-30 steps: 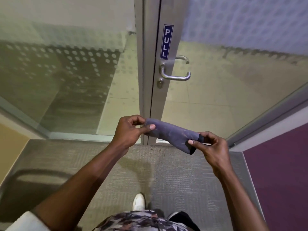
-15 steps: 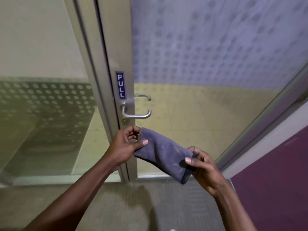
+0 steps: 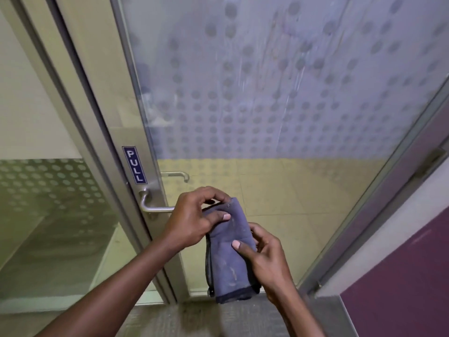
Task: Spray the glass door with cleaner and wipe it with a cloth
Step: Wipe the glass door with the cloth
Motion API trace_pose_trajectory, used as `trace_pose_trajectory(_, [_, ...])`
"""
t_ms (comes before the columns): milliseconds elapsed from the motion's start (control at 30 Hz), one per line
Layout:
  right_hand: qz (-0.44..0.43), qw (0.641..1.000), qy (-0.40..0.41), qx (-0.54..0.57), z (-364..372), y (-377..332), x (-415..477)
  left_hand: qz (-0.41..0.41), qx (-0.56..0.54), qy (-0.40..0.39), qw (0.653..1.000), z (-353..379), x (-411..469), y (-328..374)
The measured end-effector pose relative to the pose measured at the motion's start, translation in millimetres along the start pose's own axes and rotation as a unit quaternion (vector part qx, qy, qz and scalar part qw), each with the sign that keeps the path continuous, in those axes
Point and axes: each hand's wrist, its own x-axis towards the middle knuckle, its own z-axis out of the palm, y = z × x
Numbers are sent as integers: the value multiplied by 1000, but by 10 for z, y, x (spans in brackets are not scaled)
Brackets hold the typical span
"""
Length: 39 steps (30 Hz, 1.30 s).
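The glass door (image 3: 279, 105) fills the upper middle, its frosted dotted pane streaked with wet runs of cleaner. A folded grey-blue cloth (image 3: 229, 261) hangs upright in front of the door's lower part. My left hand (image 3: 194, 217) pinches its top edge, thumb on the front. My right hand (image 3: 264, 259) grips the cloth's right side lower down, thumb pressed on its face. No spray bottle is in view.
A metal lever handle (image 3: 155, 208) and a blue PULL sign (image 3: 134, 168) sit on the door's left stile. A fixed glass panel (image 3: 48, 203) stands to the left. A purple wall (image 3: 401, 283) rises at the right. Grey carpet (image 3: 199, 319) lies below.
The view has tilted up the door. My hands have come closer together, turning the cloth from stretched sideways to hanging folded and upright.
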Motion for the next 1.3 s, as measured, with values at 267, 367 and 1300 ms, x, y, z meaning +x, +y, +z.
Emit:
trace_pose_trajectory(267, [14,929,368,30,-134,172,346,200,324,147,913,-458,423,-295])
trace_pose_trajectory(367, [-17,890,455,13,-216,-26,557,181,383,170,890,-730,561,-372])
trace_pose_trajectory(1300, [-330,664,347,-574,1055,-258,1608,85,452,187,868,-661,918,-568])
